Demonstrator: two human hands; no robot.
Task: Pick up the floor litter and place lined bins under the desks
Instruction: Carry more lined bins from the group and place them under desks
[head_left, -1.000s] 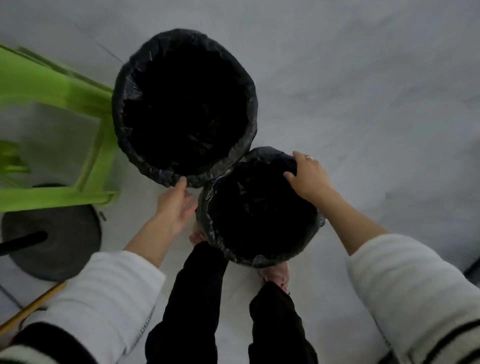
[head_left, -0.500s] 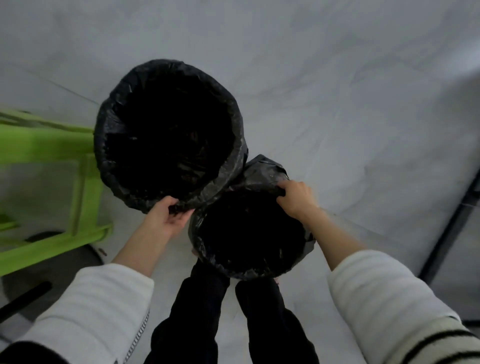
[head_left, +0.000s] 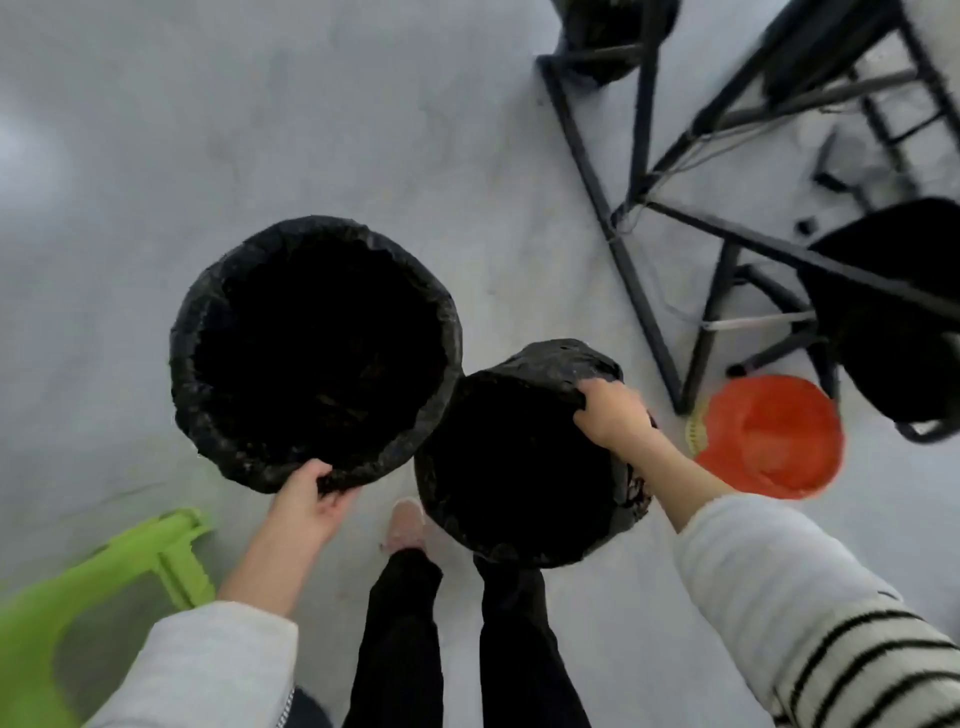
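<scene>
Head view: two lined bins carried side by side, rims touching, mouths up. Desk frame (head_left: 639, 291) ahead and right of the smaller bin (head_left: 524, 462), nearest the right hand (head_left: 613, 415), fingers curled over its far rim. Left hand (head_left: 306, 501) pinching the larger bin (head_left: 317, 353) at its near rim.

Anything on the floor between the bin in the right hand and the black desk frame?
Nothing: the head view shows bare grey floor between the smaller lined bin and the desk frame; the orange bin sits farther right.

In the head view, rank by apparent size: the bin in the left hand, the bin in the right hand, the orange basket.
1. Left-hand bin, largest.
2. Right-hand bin.
3. Orange basket, smallest, though it sits farther from the camera, so true size is unsure.
</scene>
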